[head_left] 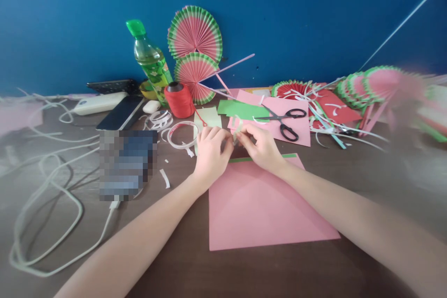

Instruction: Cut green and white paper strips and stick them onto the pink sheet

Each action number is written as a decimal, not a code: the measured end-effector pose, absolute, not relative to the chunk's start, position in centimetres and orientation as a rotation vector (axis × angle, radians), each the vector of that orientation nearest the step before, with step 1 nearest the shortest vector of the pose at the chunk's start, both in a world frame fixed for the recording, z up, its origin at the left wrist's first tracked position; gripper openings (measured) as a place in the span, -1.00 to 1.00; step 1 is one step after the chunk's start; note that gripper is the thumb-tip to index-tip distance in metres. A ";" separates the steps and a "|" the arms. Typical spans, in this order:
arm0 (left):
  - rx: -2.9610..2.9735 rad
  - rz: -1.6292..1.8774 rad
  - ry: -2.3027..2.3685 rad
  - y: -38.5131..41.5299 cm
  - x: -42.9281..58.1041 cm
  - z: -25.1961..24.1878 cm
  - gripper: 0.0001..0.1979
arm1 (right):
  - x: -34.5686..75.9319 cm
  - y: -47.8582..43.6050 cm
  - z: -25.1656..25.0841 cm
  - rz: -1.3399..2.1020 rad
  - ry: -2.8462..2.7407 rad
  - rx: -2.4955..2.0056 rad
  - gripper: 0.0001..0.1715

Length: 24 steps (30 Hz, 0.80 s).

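Note:
My left hand (212,153) and my right hand (260,146) meet above the far edge of a pink paper sheet (265,205), which has a green band along that edge. Between the pinched fingertips of both hands is a small pale strip (238,125), curled and partly hidden by the fingers; it looks like tape. Just left of my left hand lies a roll of white tape (182,145). Beyond my right hand, black-handled scissors (289,132) rest on pink and green paper (244,109).
Behind stand a spool of red thread (179,101), a green-capped bottle (150,63) and pleated watermelon-like paper fans (195,32) against the blue wall. At left are a phone (129,163) and a looping white cable (80,214). Paper scraps (165,178) and more fans (370,84) lie about.

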<state>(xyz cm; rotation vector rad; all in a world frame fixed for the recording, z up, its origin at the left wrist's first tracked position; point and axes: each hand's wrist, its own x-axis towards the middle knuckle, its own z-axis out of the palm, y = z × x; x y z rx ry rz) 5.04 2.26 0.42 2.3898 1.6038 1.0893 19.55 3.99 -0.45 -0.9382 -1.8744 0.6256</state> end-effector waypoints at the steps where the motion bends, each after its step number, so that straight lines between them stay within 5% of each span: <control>1: 2.385 1.094 1.603 2.3 5.0 0.4 -0.87 | 19.6 4.0 -0.5 0.625 -1.874 -0.938 -0.74; 24: 2.409 1.083 1.581 2.1 5.1 0.5 -0.86 | 19.6 3.9 -0.6 0.568 -1.901 -0.928 -0.76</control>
